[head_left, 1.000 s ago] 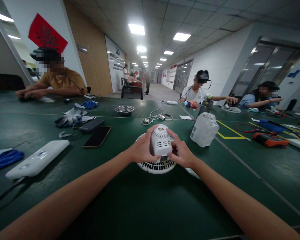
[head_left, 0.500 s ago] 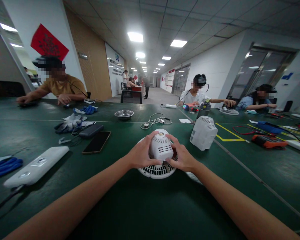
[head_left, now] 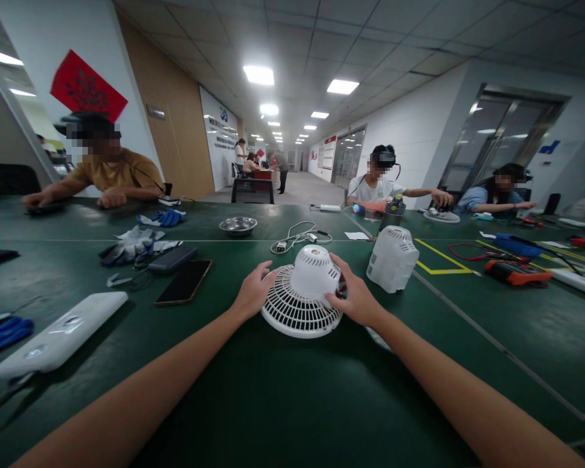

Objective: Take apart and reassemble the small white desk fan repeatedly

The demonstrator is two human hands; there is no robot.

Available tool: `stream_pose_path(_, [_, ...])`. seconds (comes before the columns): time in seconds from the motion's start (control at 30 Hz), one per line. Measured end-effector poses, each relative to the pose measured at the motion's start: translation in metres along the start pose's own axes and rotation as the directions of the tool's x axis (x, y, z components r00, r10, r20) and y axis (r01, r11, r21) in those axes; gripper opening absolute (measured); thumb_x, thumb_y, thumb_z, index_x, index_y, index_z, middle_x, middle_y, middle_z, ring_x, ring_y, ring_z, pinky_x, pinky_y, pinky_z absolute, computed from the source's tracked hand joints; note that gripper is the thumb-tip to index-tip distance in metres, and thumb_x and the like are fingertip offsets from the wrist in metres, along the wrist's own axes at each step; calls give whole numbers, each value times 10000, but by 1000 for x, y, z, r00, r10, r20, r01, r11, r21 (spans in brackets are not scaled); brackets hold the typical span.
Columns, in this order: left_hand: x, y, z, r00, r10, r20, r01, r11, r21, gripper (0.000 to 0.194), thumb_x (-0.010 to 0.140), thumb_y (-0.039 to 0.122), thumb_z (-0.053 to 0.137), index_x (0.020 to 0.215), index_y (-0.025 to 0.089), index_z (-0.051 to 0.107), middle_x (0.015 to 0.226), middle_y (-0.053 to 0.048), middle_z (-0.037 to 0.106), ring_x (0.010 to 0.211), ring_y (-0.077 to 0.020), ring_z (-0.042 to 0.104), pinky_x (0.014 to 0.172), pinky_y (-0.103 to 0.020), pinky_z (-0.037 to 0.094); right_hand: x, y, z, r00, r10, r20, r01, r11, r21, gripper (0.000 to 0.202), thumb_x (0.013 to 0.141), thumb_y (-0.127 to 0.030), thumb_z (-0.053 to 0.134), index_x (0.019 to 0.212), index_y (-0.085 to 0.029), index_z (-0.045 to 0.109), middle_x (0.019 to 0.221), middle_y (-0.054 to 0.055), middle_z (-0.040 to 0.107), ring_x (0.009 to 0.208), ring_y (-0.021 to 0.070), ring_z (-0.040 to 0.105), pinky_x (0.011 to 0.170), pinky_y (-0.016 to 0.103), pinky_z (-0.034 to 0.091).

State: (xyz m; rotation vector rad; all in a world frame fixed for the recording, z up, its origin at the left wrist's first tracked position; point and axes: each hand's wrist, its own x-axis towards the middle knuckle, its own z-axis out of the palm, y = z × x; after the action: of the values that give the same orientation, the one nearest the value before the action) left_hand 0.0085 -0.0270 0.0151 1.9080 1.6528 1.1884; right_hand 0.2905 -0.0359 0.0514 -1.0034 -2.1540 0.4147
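Head view: white vented housing (head_left: 314, 276) sits upright on the round grille (head_left: 292, 315), mid-table. So far, the two parts are stacked; whether they are fastened I can't tell (right hand hides one flank). Right hand (head_left: 355, 292) half-curled, thumb and forefinger holding the housing's right side. Left hand (head_left: 253, 289) open, fingers loosely bent, at the grille's left edge, holding nothing; contact unclear. White shell (head_left: 392, 260) stands apart, unjoined, just past the right hand, the closest obstacle that side. Beyond: coiled cable (head_left: 297, 237), metal bowl (head_left: 238, 225). Leftward: phone (head_left: 184, 283), gloves (head_left: 134, 244).
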Motion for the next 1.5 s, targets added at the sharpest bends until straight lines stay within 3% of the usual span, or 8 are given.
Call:
stream_pose_path(0.07, [4,-10,-1,999,-17,47,18,1000,-21,542,921,555,346,1257,192,568,1178,-121,666,1068,-282,629,903,-441,468,0,2,0,999,25,23,-25,999,31,907,739,-371,714,1491,-278,216,1319,108,541,1070,290,604,946,485,455])
stream_pose_path(0.23, [6,-16,-3,993,15,113,-9,999,-50,530,911,530,384,1292,204,553,1193,-97,664,1066,-274,629,886,-417,480,0,7,2,998,24,58,-29,995,91,971,692,-438,763,1481,-283,219,1360,102,512,1130,299,578,970,485,445])
stream_pose_path(0.43, [6,-15,-1,992,-30,124,37,998,-59,512,914,499,391,1296,199,554,1197,-84,661,1035,-238,633,886,-353,471,0,11,4,997,7,75,-16,992,125,1006,667,-387,796,1477,-290,207,1401,99,476,1193,307,540,1003,486,429])
stream_pose_path(0.9, [4,-13,-2,991,-33,130,41,997,-61,513,918,497,382,1297,198,555,1186,-76,669,1021,-230,640,866,-332,476,0,7,2,996,6,94,-19,990,141,991,702,-422,765,1487,-294,174,1445,110,423,1262,331,482,1014,518,420])
stream_pose_path(1.5, [7,-18,0,992,-15,125,26,996,-83,502,909,494,397,1280,202,567,1181,-68,672,1042,-229,634,887,-332,470,0,9,4,996,15,84,-27,989,147,972,701,-419,767,1477,-287,198,1418,109,459,1226,317,518,1008,506,425])
